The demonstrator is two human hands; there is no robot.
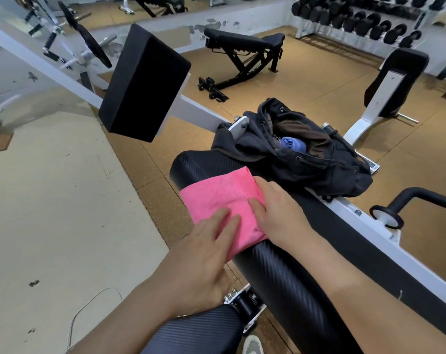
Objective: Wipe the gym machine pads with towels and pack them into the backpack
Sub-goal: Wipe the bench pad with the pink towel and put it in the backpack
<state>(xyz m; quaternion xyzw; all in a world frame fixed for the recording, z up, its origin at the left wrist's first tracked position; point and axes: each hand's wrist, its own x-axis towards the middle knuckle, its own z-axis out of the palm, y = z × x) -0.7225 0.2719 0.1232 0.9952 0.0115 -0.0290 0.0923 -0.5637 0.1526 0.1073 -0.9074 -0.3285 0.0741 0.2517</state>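
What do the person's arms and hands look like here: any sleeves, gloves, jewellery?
Both forearms are bare as far as the frame shows, with no sleeves in view. The left hand and right hand wear no gloves, and no rings, watch or wristbands can be seen.

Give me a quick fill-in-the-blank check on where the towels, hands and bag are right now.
1. Both the left hand and the right hand press flat on the folded ____ towel.
2. That towel lies on the long black textured ____.
3. Inside the open black backpack shows a rolled ____ towel.

Missing words: pink; pad; blue
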